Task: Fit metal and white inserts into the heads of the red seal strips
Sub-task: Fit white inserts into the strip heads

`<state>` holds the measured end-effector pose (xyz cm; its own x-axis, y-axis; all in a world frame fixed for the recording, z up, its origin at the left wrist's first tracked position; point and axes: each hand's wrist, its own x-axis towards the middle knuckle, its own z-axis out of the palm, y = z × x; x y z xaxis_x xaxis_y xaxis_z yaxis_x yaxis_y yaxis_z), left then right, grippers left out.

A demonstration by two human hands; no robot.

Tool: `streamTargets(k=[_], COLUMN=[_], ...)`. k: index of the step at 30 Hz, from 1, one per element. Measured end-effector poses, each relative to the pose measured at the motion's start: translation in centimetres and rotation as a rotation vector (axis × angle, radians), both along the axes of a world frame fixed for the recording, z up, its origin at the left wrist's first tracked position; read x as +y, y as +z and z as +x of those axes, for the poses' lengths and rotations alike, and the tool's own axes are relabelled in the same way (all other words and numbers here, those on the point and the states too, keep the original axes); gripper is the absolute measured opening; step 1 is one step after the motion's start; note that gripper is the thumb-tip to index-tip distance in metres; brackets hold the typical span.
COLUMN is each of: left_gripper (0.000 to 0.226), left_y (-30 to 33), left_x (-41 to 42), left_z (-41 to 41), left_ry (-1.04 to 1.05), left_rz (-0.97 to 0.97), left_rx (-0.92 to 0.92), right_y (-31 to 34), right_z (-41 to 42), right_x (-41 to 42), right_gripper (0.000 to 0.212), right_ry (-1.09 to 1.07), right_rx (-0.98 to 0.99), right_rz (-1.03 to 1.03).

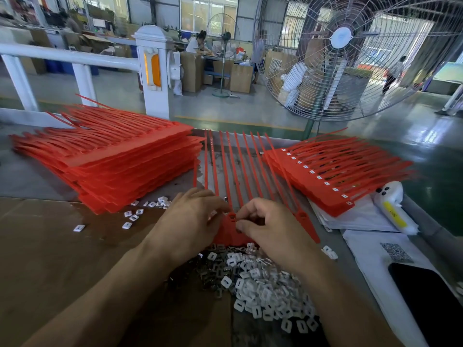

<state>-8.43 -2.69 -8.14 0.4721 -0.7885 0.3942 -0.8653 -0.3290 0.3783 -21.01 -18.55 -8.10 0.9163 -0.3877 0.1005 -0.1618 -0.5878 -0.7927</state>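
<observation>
A red sheet of joined seal strips (231,171) lies in front of me, tails pointing away, heads under my hands. My left hand (190,221) rests curled on the heads at the left. My right hand (265,226) pinches at an open head socket (232,216) with thumb and forefinger; what it holds is hidden. A heap of white inserts (263,284) and dark metal inserts (198,276) lies just below my wrists.
A tall stack of red strip sheets (112,156) stands at the left, and a lower stack with white inserts fitted (333,176) at the right. Loose inserts (140,211) lie near the left stack. Papers, a phone (431,301) and a white bottle (393,206) occupy the right.
</observation>
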Motion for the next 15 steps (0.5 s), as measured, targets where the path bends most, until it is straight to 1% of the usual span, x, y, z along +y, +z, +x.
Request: streamTargets(k=[3,5,9,15], left_gripper=[0.016,0.017,0.018,0.003], left_y=[0.02,-0.11,-0.31,-0.38], left_x=[-0.3,-0.46,-0.62,-0.6], left_z=[-0.36,-0.53,-0.58,-0.28], left_ry=[-0.087,-0.104,-0.121,-0.125], left_rz=[-0.061,-0.084,-0.121,-0.164], left_rx=[0.09,0.113,0.128,0.129], right_y=[-0.19,-0.26,-0.34,-0.38], right_z=[0.35,0.49,0.69,0.62], right_x=[0.15,0.19,0.46,0.39], right_gripper=[0.007,0.008,0.009,0.012], right_ry=[-0.092,-0.111,-0.085,-0.074], right_rx=[-0.068,-0.081,-0.083,-0.12], right_rz=[0.152,0.204,0.239,0.249])
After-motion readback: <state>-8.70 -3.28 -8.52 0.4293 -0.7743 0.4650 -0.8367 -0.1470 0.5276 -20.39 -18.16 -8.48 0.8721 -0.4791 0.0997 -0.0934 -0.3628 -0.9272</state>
